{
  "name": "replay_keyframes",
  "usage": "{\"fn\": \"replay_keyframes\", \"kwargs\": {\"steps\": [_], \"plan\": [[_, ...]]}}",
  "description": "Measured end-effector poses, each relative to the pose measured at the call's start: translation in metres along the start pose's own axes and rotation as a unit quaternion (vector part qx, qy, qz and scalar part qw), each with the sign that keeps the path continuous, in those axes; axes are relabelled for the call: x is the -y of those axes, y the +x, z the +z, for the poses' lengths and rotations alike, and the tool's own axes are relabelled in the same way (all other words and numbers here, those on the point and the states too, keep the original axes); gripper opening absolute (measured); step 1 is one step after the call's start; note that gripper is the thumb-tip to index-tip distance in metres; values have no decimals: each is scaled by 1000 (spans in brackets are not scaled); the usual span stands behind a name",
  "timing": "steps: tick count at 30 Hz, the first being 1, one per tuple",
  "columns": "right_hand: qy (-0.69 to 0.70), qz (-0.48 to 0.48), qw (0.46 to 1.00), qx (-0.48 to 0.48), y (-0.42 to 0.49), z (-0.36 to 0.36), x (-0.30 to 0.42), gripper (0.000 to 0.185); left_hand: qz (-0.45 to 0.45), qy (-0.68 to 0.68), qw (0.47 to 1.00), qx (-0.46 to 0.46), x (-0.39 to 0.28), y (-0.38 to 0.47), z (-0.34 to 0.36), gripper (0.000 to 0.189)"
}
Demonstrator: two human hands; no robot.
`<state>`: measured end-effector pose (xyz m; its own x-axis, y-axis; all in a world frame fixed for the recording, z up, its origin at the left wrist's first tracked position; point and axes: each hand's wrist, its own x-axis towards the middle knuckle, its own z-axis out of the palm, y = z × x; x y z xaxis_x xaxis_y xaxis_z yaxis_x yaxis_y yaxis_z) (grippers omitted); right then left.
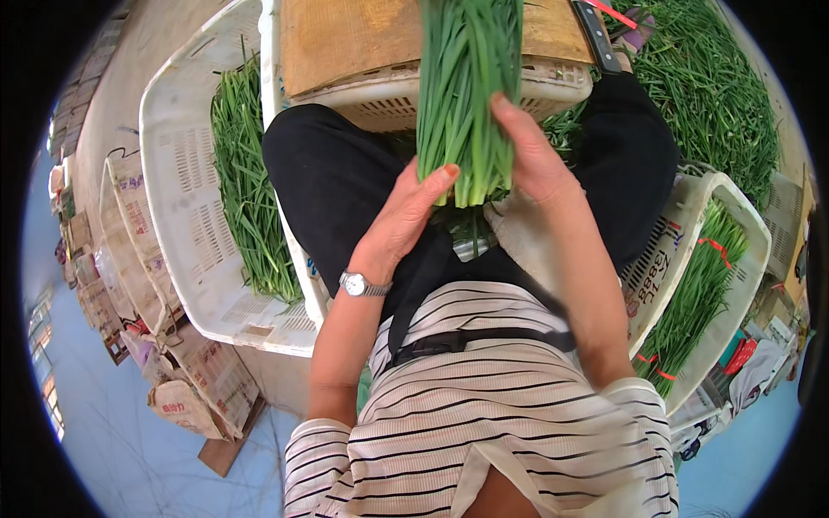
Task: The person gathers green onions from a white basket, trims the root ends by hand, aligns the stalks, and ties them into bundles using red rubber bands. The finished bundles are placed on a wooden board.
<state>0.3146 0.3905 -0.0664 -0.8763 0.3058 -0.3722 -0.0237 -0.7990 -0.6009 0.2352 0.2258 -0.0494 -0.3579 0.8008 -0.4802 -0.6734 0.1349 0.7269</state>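
Between my two hands is a thick bunch of garlic chives [467,110], its pale cut ends towards me and its leaves reaching out past the top of the view. My left hand [414,201] cups the lower left of the bunch, thumb across the stem ends. Along the right side lies my right hand [532,146], its thumb over the leaves and its other fingers hidden behind them. The far part of the bunch hangs over a wooden board [353,42], which rests on an upturned white plastic crate [388,107].
A knife [597,39] lies at the board's right edge. On the left, a white crate [188,155] holds loose chives [249,188]. Another crate [745,291] on the right contains chive bunches [696,298] tied with red bands. A heap of chives [706,97] spreads at upper right.
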Motion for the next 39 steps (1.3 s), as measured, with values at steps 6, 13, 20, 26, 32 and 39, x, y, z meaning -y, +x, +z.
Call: {"fn": "replay_keyframes", "kwargs": {"steps": [6, 13, 20, 26, 32, 39], "plan": [[-168, 11, 984, -60, -16, 10, 3, 56, -40, -60, 997, 35, 11, 8, 0, 54], [-290, -16, 948, -131, -52, 9, -7, 50, -57, -151, 985, 66, 16, 10, 2, 42], [-637, -150, 738, -162, -70, 12, -19, 36, -62, -201, 976, 61, 26, 13, 0, 33], [-684, -163, 694, -157, -78, 1, -24, 39, -61, -199, 977, 51, 25, 11, 5, 31], [-655, -199, 703, -193, -92, 10, -16, 40, -66, -185, 979, 55, 26, 14, 4, 30], [-713, -213, 646, -172, -77, 12, -27, 35, -75, -158, 983, 64, 25, 15, 2, 28]]}}
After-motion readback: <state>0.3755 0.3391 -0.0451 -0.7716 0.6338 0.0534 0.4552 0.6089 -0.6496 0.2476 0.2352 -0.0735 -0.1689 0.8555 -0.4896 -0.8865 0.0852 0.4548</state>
